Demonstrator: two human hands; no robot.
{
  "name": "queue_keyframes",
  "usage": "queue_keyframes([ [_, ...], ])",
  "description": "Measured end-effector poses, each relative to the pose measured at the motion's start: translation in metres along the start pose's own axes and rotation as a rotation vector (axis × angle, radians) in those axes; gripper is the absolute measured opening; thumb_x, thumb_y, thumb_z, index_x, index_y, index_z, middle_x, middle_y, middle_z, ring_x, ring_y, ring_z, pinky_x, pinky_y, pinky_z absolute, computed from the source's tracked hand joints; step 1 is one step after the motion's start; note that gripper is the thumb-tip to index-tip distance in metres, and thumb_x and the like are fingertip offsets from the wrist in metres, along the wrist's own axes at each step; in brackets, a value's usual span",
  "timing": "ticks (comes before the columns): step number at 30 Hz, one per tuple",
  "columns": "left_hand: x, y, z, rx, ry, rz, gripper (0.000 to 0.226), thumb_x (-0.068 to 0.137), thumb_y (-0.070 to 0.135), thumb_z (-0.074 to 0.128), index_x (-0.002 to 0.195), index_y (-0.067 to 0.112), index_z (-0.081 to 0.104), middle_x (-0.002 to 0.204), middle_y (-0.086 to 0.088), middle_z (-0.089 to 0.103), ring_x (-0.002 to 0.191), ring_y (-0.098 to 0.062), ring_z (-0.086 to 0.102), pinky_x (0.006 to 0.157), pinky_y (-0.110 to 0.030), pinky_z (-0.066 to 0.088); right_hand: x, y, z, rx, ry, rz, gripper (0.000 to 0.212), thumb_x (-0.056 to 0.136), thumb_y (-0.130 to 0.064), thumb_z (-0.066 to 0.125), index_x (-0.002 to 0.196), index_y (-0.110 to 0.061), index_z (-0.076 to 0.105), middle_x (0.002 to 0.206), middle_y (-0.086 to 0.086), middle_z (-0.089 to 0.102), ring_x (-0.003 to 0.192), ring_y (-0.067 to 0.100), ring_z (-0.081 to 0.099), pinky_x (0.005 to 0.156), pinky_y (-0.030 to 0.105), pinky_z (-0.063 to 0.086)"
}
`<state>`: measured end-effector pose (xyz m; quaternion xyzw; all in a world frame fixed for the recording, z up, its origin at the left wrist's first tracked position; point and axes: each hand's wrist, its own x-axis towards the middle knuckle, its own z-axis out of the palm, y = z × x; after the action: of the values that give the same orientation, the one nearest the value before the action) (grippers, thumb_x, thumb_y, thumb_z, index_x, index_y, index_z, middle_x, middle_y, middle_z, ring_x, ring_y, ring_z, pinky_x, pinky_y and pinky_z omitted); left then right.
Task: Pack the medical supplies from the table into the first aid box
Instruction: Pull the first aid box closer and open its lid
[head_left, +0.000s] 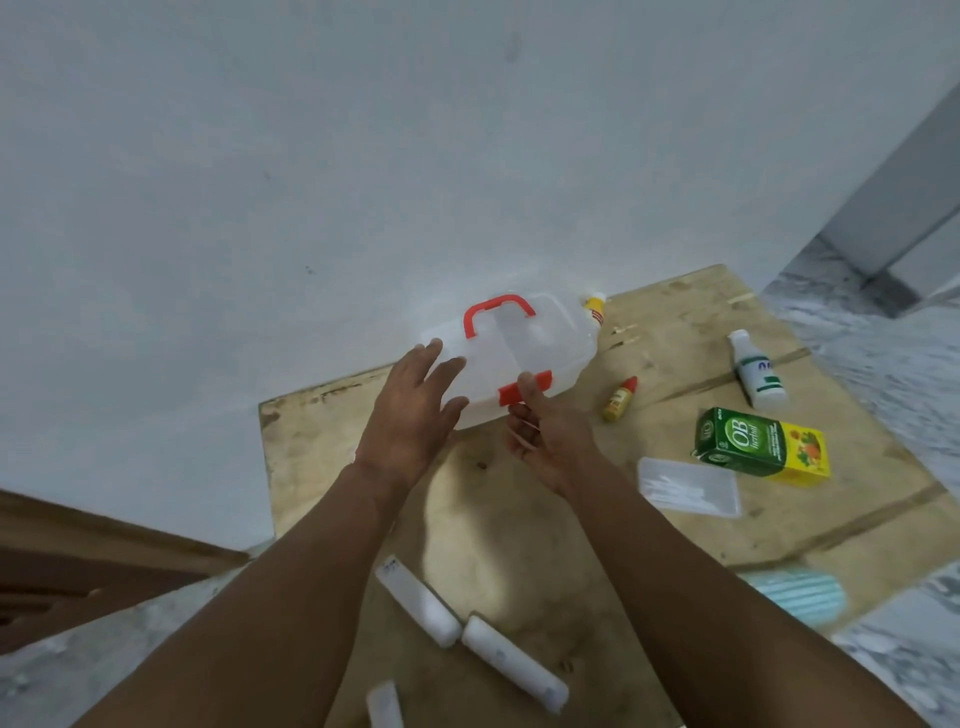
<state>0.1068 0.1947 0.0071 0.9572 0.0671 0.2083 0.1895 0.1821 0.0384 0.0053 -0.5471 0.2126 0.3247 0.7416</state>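
Note:
A translucent white first aid box (519, 348) with a red handle and a red front latch stands shut on the wooden table (519, 519) against the wall. My left hand (410, 410) lies flat against the box's left side, fingers spread. My right hand (545, 431) is at the box's front, thumb pressed on the red latch. Around it lie a small yellow bottle with a red cap (619, 399), a white bottle (757, 370), a green and yellow carton (761, 447), a clear case of cotton swabs (688, 486), two white gauze rolls (418, 603) (514, 662) and another white piece (384, 706).
A yellow-labelled tube (595, 307) stands behind the box at the wall. A light blue mask (802, 597) lies at the table's right edge. The white wall rises right behind the table; grey floor lies to the right, a brown wooden piece (78, 561) to the left.

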Motion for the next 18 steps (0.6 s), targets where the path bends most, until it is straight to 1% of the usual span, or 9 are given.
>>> queue_keyframes([
  [2, 0.003, 0.004, 0.001, -0.014, -0.004, -0.007, 0.046, 0.069, 0.004, 0.085, 0.112, -0.001, 0.071, 0.125, -0.028, 0.062, 0.114, -0.049, 0.059, 0.092, -0.056, 0.047, -0.001, 0.001, 0.003, 0.072, 0.029, -0.039, 0.041, 0.085, -0.031, 0.074, 0.115, -0.01, 0.058, 0.105, 0.01, 0.066, 0.091, 0.022, 0.062, 0.079, 0.037, 0.054],
  [4, 0.005, 0.008, 0.003, -0.033, 0.001, -0.008, 0.047, 0.064, -0.002, 0.087, 0.109, -0.002, 0.072, 0.121, -0.03, 0.063, 0.11, -0.051, 0.061, 0.089, -0.058, 0.047, -0.003, 0.001, 0.003, 0.09, 0.06, -0.082, 0.028, 0.086, -0.03, 0.073, 0.104, -0.013, 0.06, 0.103, 0.01, 0.066, 0.086, 0.022, 0.063, 0.078, 0.038, 0.055],
  [6, 0.005, 0.009, 0.005, -0.041, 0.007, -0.005, 0.048, 0.061, -0.004, 0.087, 0.107, -0.004, 0.073, 0.119, -0.031, 0.064, 0.109, -0.051, 0.061, 0.087, -0.058, 0.048, -0.007, 0.002, 0.002, -0.027, 0.085, -0.108, 0.02, 0.087, -0.034, 0.072, 0.091, -0.02, 0.058, 0.097, 0.006, 0.066, 0.084, 0.021, 0.064, 0.082, 0.041, 0.057],
  [8, 0.004, 0.008, 0.006, -0.04, -0.001, -0.002, 0.048, 0.062, -0.005, 0.087, 0.108, -0.004, 0.073, 0.12, -0.031, 0.064, 0.11, -0.052, 0.061, 0.088, -0.057, 0.047, -0.012, 0.002, -0.001, -0.203, 0.141, -0.171, 0.022, 0.087, -0.04, 0.07, 0.085, -0.024, 0.055, 0.091, -0.001, 0.067, 0.082, 0.018, 0.066, 0.079, 0.038, 0.058],
  [10, 0.004, 0.008, 0.005, -0.047, -0.004, -0.031, 0.047, 0.064, -0.005, 0.085, 0.11, -0.003, 0.072, 0.123, -0.03, 0.062, 0.113, -0.051, 0.059, 0.09, -0.057, 0.046, -0.014, 0.001, -0.004, -0.314, 0.197, -0.257, 0.023, 0.086, -0.042, 0.07, 0.088, -0.022, 0.058, 0.088, -0.002, 0.068, 0.078, 0.015, 0.068, 0.07, 0.031, 0.058],
  [11, 0.005, 0.008, 0.006, -0.05, -0.009, -0.04, 0.047, 0.065, -0.004, 0.085, 0.111, -0.002, 0.072, 0.124, -0.03, 0.062, 0.115, -0.051, 0.058, 0.09, -0.057, 0.046, -0.016, 0.0, -0.006, -0.345, 0.221, -0.298, 0.026, 0.085, -0.041, 0.071, 0.089, -0.017, 0.062, 0.085, 0.0, 0.07, 0.075, 0.015, 0.068, 0.069, 0.031, 0.058],
  [13, 0.004, 0.009, 0.005, -0.052, -0.021, -0.047, 0.047, 0.067, -0.004, 0.084, 0.112, -0.002, 0.072, 0.126, -0.029, 0.061, 0.116, -0.05, 0.057, 0.091, -0.057, 0.045, -0.018, -0.006, -0.008, -0.393, 0.243, -0.38, 0.033, 0.084, -0.041, 0.072, 0.09, -0.009, 0.067, 0.078, 0.003, 0.071, 0.07, 0.015, 0.068, 0.072, 0.036, 0.06],
  [15, 0.004, 0.009, 0.004, -0.059, -0.034, -0.068, 0.046, 0.071, -0.001, 0.082, 0.115, 0.0, 0.071, 0.13, -0.027, 0.059, 0.122, -0.048, 0.054, 0.097, -0.053, 0.042, -0.019, -0.012, -0.007, -0.463, 0.221, -0.477, 0.028, 0.084, -0.041, 0.072, 0.087, -0.013, 0.067, 0.077, 0.001, 0.071, 0.07, 0.014, 0.069, 0.074, 0.034, 0.06],
  [18, 0.004, 0.009, 0.003, -0.068, -0.054, -0.107, 0.044, 0.079, 0.003, 0.078, 0.121, 0.004, 0.068, 0.139, -0.022, 0.054, 0.131, -0.042, 0.048, 0.105, -0.042, 0.03, -0.018, -0.025, -0.007, -0.728, 0.179, -0.635, 0.015, 0.086, -0.034, 0.072, 0.089, -0.024, 0.062, 0.083, -0.011, 0.066, 0.078, 0.011, 0.066, 0.075, 0.023, 0.056],
])
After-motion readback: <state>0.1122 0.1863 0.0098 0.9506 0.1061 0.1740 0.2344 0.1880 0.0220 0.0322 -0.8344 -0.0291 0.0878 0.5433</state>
